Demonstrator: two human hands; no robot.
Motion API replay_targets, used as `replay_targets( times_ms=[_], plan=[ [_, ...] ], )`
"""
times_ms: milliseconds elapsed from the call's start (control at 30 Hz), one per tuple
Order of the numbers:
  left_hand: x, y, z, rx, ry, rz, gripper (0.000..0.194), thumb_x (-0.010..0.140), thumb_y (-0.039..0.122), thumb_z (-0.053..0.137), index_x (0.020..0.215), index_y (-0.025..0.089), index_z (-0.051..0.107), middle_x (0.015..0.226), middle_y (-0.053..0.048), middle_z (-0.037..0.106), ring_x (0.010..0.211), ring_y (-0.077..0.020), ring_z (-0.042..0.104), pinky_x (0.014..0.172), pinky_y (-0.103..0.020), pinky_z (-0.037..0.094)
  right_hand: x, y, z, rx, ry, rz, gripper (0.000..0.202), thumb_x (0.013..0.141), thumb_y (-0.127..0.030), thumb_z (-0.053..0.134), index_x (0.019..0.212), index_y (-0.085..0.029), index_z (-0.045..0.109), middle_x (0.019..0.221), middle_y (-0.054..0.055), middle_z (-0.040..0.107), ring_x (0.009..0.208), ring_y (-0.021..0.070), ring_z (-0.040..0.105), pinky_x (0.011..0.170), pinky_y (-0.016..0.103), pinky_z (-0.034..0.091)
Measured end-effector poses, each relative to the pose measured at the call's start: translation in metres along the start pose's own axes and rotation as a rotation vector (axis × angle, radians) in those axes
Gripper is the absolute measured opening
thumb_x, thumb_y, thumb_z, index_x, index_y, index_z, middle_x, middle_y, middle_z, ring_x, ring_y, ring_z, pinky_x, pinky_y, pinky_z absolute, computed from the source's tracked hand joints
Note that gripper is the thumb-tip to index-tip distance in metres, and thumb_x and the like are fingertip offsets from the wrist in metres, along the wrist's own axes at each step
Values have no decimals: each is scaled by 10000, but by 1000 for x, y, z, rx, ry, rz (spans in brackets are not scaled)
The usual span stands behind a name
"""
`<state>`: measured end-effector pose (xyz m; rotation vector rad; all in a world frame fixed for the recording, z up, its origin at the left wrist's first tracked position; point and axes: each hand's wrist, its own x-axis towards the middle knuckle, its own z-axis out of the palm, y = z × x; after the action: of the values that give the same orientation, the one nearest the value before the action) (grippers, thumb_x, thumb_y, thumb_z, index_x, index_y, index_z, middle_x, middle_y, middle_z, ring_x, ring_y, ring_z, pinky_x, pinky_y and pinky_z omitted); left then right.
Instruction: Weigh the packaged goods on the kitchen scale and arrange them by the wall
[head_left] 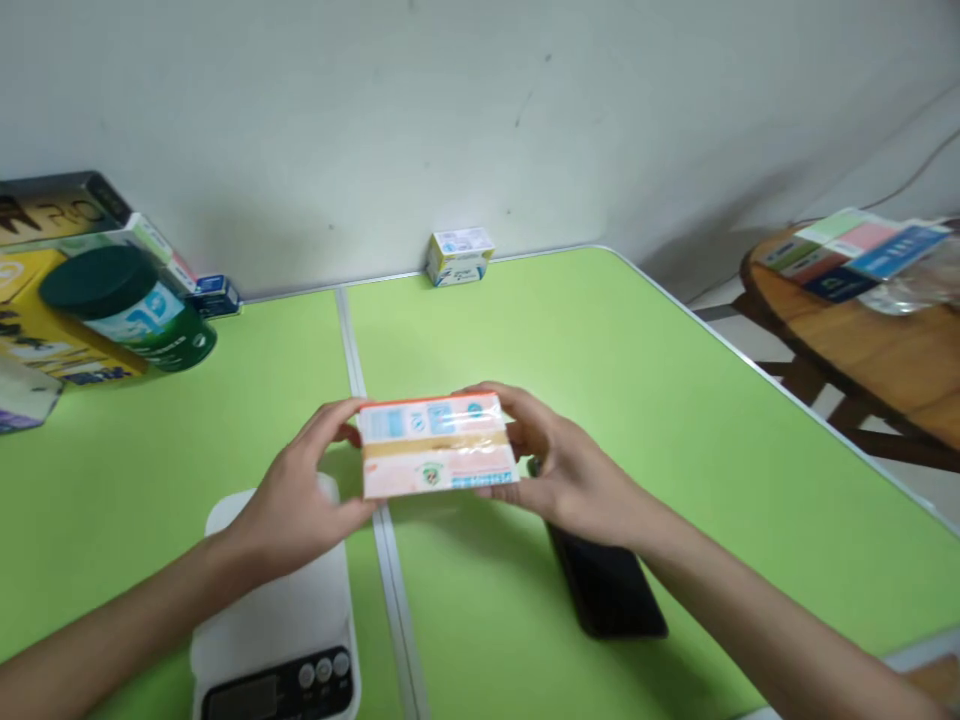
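Between my two hands is a small pink and white box (436,470) with an orange top edge and a tan strip of tape across its near side. My left hand (307,490) grips its left end, thumb below and fingers above. On the right end, my right hand (562,465) holds it in the same way. The box is raised above the green table. Under my left forearm lies a white digital scale (292,615) with a dark display and round buttons. A black smartphone (611,585) lies beneath my right wrist, partly hidden by it.
A small white and yellow box (459,257) stands by the wall on the green table (480,330). At the far left are a dark green canister (135,308), a yellow box (37,320) and other cartons. A wooden table (900,345) with several boxes stands at right.
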<state>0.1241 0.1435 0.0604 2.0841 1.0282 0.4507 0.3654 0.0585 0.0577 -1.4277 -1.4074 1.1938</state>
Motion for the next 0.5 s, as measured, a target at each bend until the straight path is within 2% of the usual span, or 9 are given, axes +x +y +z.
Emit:
replay_targets(
  times_ms=[133, 267, 367, 500],
  plan=[
    [89, 20, 55, -149, -43, 49, 709, 780, 190, 592, 1432, 212, 312, 1456, -130, 414, 1214, -270, 537, 1022, -433, 453, 18, 41, -75, 30, 235, -26, 615, 673, -284, 773, 1213, -230, 484, 1201, 74, 629, 817, 207, 663, 663, 324, 562],
    [170, 23, 98, -210, 97, -102, 862, 752, 99, 608, 1489, 151, 163, 1563, -178, 178, 1412, -306, 307, 1131, -429, 320, 56, 78, -157, -32, 462, -70, 573, 586, -252, 802, 1116, -214, 586, 1214, 38, 629, 764, 170, 629, 596, 287, 516],
    [223, 15, 113, -220, 204, -194, 925, 703, 17, 610, 1490, 177, 150, 1594, -155, 92, 1460, -267, 207, 1179, -369, 227, 91, 99, -207, -38, 522, -104, 529, 594, -167, 776, 1091, -218, 600, 1186, 12, 642, 749, 133, 586, 566, 244, 461],
    [276, 0, 123, -233, 294, -240, 936, 674, -9, 616, 1473, 229, 190, 1590, -115, 179, 1464, -238, 209, 1196, -345, 193, 141, 119, -246, 75, 450, -136, 476, 658, -85, 706, 1091, -246, 591, 1116, -22, 660, 705, 83, 529, 519, 204, 384]
  ],
)
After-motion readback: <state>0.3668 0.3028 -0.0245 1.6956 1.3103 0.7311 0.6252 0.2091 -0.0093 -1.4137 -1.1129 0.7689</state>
